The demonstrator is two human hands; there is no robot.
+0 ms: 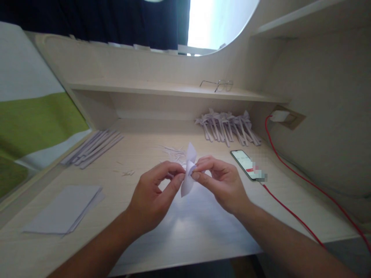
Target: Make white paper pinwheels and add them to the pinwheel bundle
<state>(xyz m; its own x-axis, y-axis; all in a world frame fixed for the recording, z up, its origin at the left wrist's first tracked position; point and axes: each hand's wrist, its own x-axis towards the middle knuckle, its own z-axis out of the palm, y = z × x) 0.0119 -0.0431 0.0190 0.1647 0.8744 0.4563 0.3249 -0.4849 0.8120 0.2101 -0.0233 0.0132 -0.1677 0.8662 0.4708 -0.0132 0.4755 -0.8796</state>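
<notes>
Both hands meeting above the desk (203, 231), left hand (152, 200) and right hand (223, 181) each pinching shut on the folded white paper piece (189, 173), held upright between fingertips for creasing, finished paper pinwheels (228, 127) piled aside near the phone (246, 164).

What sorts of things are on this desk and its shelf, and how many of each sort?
Folded paper piece pinched between left hand and right hand: 1
Stack of flat paper sheets: 1
Bundle of rolled paper sticks: 1
Pile of finished paper shapes on sticks: 1
Phone: 1
Red cable: 1
Glasses: 1
Total: 7
</notes>
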